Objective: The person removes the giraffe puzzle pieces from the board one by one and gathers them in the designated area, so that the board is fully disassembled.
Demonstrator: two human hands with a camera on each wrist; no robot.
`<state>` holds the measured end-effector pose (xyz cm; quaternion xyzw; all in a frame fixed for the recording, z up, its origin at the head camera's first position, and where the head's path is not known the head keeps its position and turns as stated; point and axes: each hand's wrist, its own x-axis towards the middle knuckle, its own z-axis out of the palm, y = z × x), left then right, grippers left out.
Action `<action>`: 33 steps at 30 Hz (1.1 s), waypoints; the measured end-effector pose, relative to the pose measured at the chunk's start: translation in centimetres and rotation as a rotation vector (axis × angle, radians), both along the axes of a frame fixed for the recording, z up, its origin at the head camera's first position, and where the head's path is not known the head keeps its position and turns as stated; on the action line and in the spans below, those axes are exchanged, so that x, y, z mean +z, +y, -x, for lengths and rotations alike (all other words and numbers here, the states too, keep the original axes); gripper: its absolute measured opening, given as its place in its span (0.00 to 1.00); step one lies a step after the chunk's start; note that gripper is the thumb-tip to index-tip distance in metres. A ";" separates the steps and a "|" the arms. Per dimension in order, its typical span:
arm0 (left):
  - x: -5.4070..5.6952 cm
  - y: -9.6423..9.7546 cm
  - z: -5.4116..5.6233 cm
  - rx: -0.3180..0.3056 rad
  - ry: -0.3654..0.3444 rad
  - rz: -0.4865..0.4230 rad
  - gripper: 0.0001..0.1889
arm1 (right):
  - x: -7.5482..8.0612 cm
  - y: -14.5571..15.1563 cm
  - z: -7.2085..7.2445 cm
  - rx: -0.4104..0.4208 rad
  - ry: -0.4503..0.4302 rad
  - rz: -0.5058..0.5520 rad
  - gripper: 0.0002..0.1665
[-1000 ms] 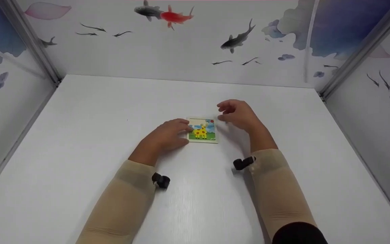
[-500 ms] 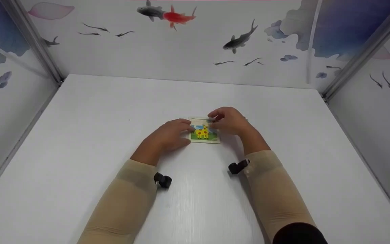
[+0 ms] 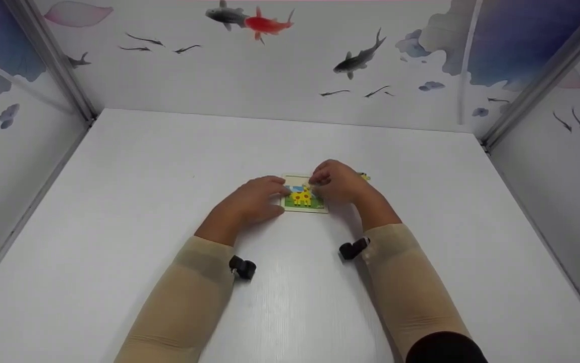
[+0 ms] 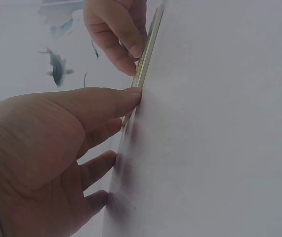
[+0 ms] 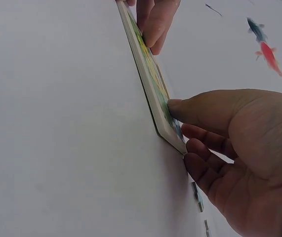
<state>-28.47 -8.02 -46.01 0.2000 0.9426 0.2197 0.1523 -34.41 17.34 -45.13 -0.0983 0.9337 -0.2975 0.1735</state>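
Note:
A small wooden jigsaw puzzle point(image 3: 301, 196) with a yellow giraffe on green and blue lies on the white table in a pale frame. Bare wood shows along its upper left. My left hand point(image 3: 258, 198) rests at its left side, fingertips over the edge and thumb point(image 4: 131, 98) at the near left corner. My right hand point(image 3: 338, 182) covers the upper right of the puzzle. In the right wrist view its thumb point(image 5: 178, 108) presses on the picture, with the other fingers bent near the frame's side. I cannot tell whether the right fingertips pinch a piece.
A small yellow and black piece point(image 3: 364, 176) lies just beyond the right hand. In the right wrist view, thin loose pieces point(image 5: 197, 197) lie on the table past the fingers. Printed wall panels point(image 3: 270, 75) stand behind the white table point(image 3: 194, 151) and at both sides.
My right hand has moved left and down from beside the puzzle onto its upper right, hiding the red-dotted corner. A loose piece now shows behind it. The left hand stays put.

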 end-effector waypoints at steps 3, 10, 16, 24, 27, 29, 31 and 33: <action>0.0 0.0 0.0 0.001 -0.001 -0.001 0.25 | 0.0 0.0 0.0 0.015 0.001 -0.014 0.09; 0.2 0.1 -0.1 -0.001 0.001 -0.001 0.26 | 0.1 -0.1 -0.1 0.008 0.001 -0.013 0.07; 0.3 0.0 -0.2 0.006 -0.013 -0.018 0.26 | 0.2 -0.1 -0.2 -0.047 0.013 0.017 0.12; 0.2 0.2 -0.1 0.023 -0.025 -0.013 0.26 | 0.1 0.5 0.0 -0.099 0.043 0.102 0.15; 0.3 0.2 -0.1 0.031 -0.030 -0.011 0.26 | 0.2 0.8 0.1 -0.130 0.043 0.139 0.15; 0.3 0.3 -0.2 0.036 -0.030 -0.008 0.25 | 0.3 1.0 0.2 -0.161 0.033 0.176 0.15; 0.3 0.3 -0.2 0.043 -0.031 -0.008 0.25 | 0.5 1.3 0.3 -0.197 0.019 0.215 0.15; 0.3 0.4 -0.3 0.046 -0.030 -0.010 0.25 | 0.7 1.7 0.3 -0.233 0.010 0.254 0.16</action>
